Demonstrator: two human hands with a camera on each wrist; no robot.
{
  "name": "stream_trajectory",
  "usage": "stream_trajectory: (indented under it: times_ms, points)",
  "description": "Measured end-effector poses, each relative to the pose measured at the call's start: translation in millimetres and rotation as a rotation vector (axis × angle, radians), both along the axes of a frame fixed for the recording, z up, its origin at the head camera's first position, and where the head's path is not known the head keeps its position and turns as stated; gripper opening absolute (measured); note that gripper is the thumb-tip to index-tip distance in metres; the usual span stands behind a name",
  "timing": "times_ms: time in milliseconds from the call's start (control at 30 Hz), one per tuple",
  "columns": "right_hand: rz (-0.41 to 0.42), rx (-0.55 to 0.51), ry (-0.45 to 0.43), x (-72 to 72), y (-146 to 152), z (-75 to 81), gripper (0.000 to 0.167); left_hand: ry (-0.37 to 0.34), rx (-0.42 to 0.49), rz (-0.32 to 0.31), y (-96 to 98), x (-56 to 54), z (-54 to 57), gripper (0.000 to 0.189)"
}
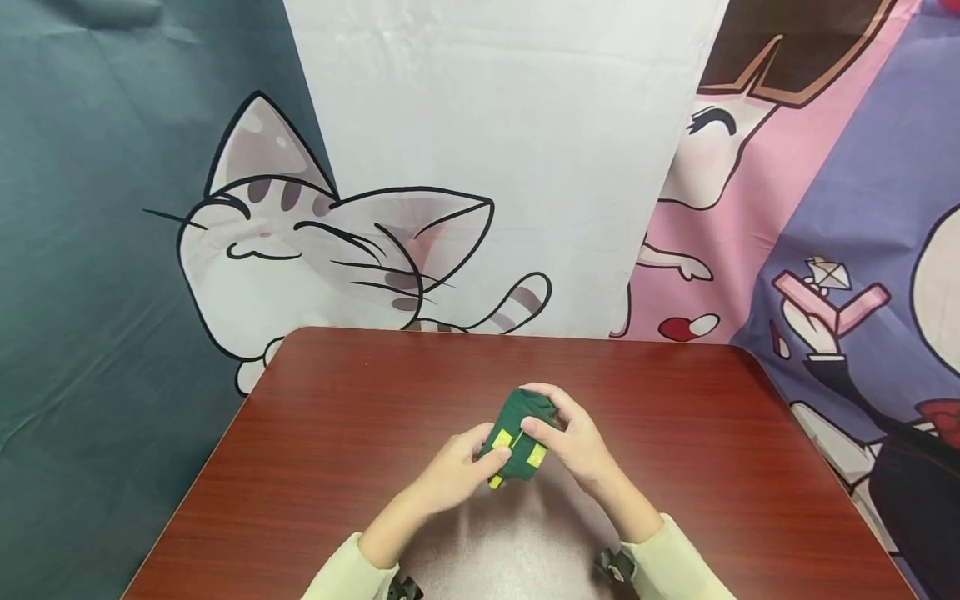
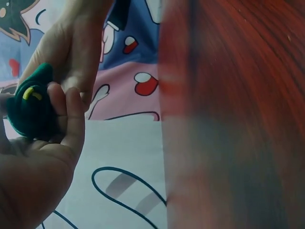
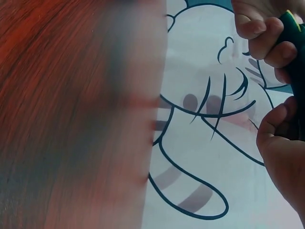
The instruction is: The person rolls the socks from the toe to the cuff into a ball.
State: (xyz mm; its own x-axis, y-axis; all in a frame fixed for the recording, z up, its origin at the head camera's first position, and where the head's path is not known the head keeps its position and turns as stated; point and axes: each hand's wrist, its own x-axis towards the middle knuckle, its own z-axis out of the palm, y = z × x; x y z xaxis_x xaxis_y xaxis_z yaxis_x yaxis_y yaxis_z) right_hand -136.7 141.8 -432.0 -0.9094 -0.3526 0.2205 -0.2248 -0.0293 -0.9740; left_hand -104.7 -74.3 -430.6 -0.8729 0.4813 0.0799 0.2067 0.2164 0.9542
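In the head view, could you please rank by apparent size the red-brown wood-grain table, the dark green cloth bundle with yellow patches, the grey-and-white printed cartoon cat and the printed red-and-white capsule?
1. Table
2. Cartoon cat
3. Cloth bundle, partly covered
4. Capsule

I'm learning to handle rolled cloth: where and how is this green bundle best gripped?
Probably by its two sides, coming from left and right: the green cloth bundle looks compactly wrapped, and the left hand and right hand hold opposite sides.

indoor space, cartoon backdrop (image 1: 525, 100), reddish-brown table (image 1: 337, 400)
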Motion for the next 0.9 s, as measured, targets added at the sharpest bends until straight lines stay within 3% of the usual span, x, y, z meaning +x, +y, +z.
stream_trajectory:
  times_ms: [233, 467, 600, 767, 900]
  points:
    - [0.008, -0.06, -0.058, 0.6, -3.5, 0.4, 0.046, -0.169, 0.202, -0.034, 2.1, 1.7, -2.8, 0.037]
    - [0.046, -0.174, -0.118, 0.0, -6.8, -3.4, 0.052, -0.216, 0.328, -0.061, 7.2, -0.3, -9.5, 0.042]
    - [0.029, -0.182, -0.151, -1.0, -9.0, -6.7, 0.051, -0.173, 0.242, -0.032, 9.3, -0.9, -12.4, 0.038]
    - [-0.055, -0.121, -0.206, -1.4, -11.9, -7.0, 0.045, 0.012, -0.024, 0.051, 9.0, -0.9, -14.5, 0.032]
    - [-0.101, -0.116, -0.233, -2.1, -12.5, -5.3, 0.04, 0.101, -0.085, 0.096, 8.4, -1.2, -14.3, 0.03]
